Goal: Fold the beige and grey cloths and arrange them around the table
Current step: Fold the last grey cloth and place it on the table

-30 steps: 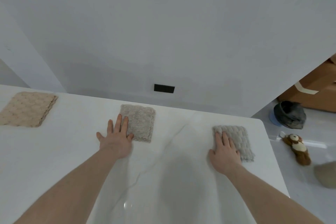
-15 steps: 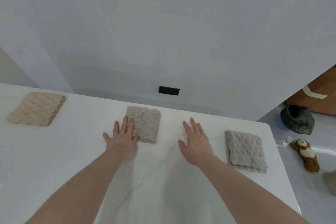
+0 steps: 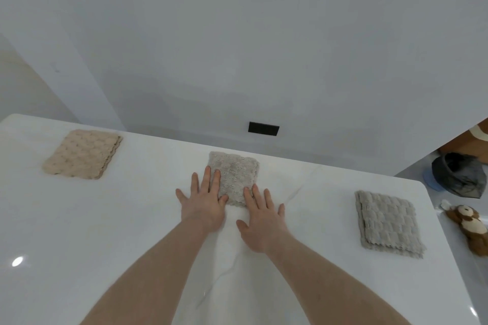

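Bench (image 3: 105,232): white stone-look top with faint grey veins, smooth and glossy, throwing back a bright spot of light. Beige cloth (image 3: 81,154): soft, thick fabric with a bubbled, quilted weave, matt. Middle cloth (image 3: 235,175): pale grey-beige terry, nubby and fuzzy. Grey cloth (image 3: 388,223): waffled plush, scalloped edges. Wall (image 3: 264,34): flat matt paint. Stuffed toy (image 3: 470,227): brown and cream plush fur.
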The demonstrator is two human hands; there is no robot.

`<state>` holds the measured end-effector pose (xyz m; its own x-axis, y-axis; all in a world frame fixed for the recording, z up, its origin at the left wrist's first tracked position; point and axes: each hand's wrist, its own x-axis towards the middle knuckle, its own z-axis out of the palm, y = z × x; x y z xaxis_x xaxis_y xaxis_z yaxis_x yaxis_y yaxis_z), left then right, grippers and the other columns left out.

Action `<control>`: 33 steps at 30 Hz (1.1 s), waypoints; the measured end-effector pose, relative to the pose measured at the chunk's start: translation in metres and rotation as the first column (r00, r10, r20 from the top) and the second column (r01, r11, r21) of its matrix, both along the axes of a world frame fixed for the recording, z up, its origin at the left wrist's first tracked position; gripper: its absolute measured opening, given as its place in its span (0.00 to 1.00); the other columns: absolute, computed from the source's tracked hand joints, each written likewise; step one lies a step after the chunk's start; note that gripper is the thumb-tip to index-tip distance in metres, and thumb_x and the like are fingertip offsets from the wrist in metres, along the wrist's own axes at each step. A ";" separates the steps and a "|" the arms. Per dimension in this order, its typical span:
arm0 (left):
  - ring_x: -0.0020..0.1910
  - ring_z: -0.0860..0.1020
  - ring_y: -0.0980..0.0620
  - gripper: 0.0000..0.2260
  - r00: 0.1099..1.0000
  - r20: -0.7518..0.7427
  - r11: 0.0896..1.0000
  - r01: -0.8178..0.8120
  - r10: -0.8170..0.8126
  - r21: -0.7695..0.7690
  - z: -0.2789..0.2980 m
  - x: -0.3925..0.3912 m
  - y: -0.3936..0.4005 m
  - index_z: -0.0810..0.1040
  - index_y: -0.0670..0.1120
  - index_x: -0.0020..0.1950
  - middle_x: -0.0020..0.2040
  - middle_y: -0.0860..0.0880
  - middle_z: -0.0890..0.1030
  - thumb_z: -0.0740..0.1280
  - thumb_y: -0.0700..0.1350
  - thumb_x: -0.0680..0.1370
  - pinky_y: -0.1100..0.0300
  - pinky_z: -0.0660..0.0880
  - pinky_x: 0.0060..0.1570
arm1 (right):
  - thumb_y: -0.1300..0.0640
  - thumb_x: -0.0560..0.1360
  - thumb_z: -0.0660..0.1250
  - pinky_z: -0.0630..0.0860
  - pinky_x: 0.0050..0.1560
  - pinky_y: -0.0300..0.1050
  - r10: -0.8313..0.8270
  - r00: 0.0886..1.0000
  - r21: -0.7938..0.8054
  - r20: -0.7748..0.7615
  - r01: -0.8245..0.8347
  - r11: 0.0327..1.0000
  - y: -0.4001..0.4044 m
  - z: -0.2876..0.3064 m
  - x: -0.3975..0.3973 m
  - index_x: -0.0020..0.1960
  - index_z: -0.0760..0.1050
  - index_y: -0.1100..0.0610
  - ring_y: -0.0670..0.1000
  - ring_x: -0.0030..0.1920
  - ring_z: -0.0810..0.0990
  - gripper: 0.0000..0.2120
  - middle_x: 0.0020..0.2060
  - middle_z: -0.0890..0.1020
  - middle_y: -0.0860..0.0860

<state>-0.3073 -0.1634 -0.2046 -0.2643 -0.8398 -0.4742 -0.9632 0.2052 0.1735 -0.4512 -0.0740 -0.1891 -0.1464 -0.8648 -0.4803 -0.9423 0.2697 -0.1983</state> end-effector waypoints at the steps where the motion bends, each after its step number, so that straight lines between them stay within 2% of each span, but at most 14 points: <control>1: 0.81 0.34 0.45 0.29 1.000 -0.010 1.000 0.005 -0.005 -0.007 0.000 0.000 0.000 0.30 0.56 0.80 0.80 0.56 0.29 0.43 0.59 0.85 0.31 0.45 0.75 | 0.40 0.81 0.52 0.43 0.78 0.65 0.000 1.000 -0.008 0.000 0.000 1.000 0.000 0.000 0.000 0.80 0.31 0.46 0.53 0.80 0.34 0.38 0.79 0.34 0.43; 3: 0.81 0.35 0.45 0.29 0.998 -0.054 0.999 0.025 -0.026 -0.036 -0.001 0.004 0.003 0.30 0.55 0.80 0.80 0.55 0.29 0.43 0.60 0.85 0.30 0.45 0.75 | 0.40 0.82 0.51 0.43 0.78 0.65 -0.012 1.000 -0.032 0.004 0.012 0.999 0.003 -0.001 0.003 0.80 0.32 0.46 0.53 0.80 0.34 0.37 0.79 0.34 0.44; 5: 0.81 0.36 0.46 0.30 0.991 -0.104 0.988 0.072 -0.086 -0.133 -0.007 0.016 0.016 0.29 0.55 0.80 0.80 0.55 0.28 0.43 0.60 0.85 0.32 0.43 0.76 | 0.42 0.82 0.50 0.42 0.78 0.64 -0.039 0.999 -0.058 0.018 0.040 0.998 0.008 -0.004 0.009 0.80 0.32 0.46 0.53 0.80 0.34 0.35 0.80 0.34 0.44; 7: 0.81 0.36 0.48 0.29 0.975 -0.151 0.961 0.122 -0.163 -0.248 -0.017 0.036 0.034 0.30 0.55 0.80 0.80 0.56 0.28 0.43 0.59 0.85 0.36 0.40 0.77 | 0.43 0.83 0.48 0.41 0.78 0.64 -0.052 0.999 -0.083 0.011 0.053 0.995 0.015 -0.007 0.014 0.80 0.32 0.47 0.53 0.80 0.34 0.34 0.80 0.34 0.44; 10: 0.81 0.36 0.53 0.28 0.951 -0.233 0.942 0.126 -0.204 -0.311 -0.028 0.059 0.051 0.34 0.56 0.82 0.80 0.58 0.31 0.44 0.57 0.85 0.43 0.37 0.79 | 0.43 0.83 0.47 0.41 0.78 0.63 -0.049 0.999 -0.104 0.001 0.049 0.993 0.020 -0.008 0.015 0.80 0.32 0.46 0.53 0.80 0.34 0.33 0.80 0.35 0.44; 13: 0.81 0.37 0.55 0.28 0.949 -0.232 0.931 0.128 -0.216 -0.343 -0.032 0.064 0.052 0.37 0.57 0.82 0.82 0.58 0.35 0.45 0.57 0.85 0.46 0.37 0.79 | 0.44 0.83 0.48 0.40 0.78 0.63 -0.058 0.998 -0.104 0.021 0.060 0.993 0.019 -0.008 0.013 0.80 0.32 0.46 0.53 0.80 0.35 0.33 0.80 0.35 0.43; 18: 0.82 0.45 0.54 0.27 0.944 -0.267 0.924 0.084 -0.194 -0.373 -0.037 0.065 0.058 0.48 0.54 0.84 0.83 0.57 0.44 0.50 0.54 0.84 0.45 0.44 0.80 | 0.42 0.83 0.48 0.40 0.79 0.62 -0.053 0.999 -0.144 0.000 0.052 0.988 0.022 -0.013 0.013 0.80 0.32 0.46 0.53 0.80 0.35 0.34 0.80 0.36 0.43; 24: 0.82 0.46 0.57 0.30 0.929 -0.303 0.908 0.071 -0.211 -0.413 -0.032 0.065 0.062 0.45 0.55 0.84 0.83 0.58 0.40 0.55 0.50 0.84 0.43 0.45 0.80 | 0.42 0.82 0.47 0.39 0.78 0.62 -0.053 0.998 -0.167 -0.025 0.048 0.985 0.023 -0.016 0.017 0.80 0.31 0.46 0.54 0.80 0.35 0.34 0.80 0.35 0.44; 30: 0.82 0.49 0.55 0.27 0.944 -0.258 0.912 0.090 -0.206 -0.399 -0.037 0.063 0.061 0.52 0.56 0.83 0.83 0.60 0.48 0.51 0.51 0.83 0.42 0.45 0.79 | 0.40 0.82 0.48 0.48 0.78 0.64 -0.004 0.997 -0.160 -0.071 -0.007 0.987 0.020 -0.010 0.012 0.80 0.33 0.46 0.57 0.81 0.41 0.34 0.81 0.40 0.46; 33: 0.82 0.48 0.55 0.27 0.950 -0.249 0.915 0.077 -0.188 -0.397 -0.035 0.061 0.063 0.52 0.57 0.83 0.83 0.59 0.50 0.51 0.52 0.83 0.43 0.45 0.80 | 0.41 0.82 0.50 0.52 0.76 0.67 0.022 0.998 -0.181 -0.051 -0.031 0.983 0.019 -0.008 0.010 0.79 0.30 0.43 0.60 0.80 0.45 0.35 0.81 0.39 0.47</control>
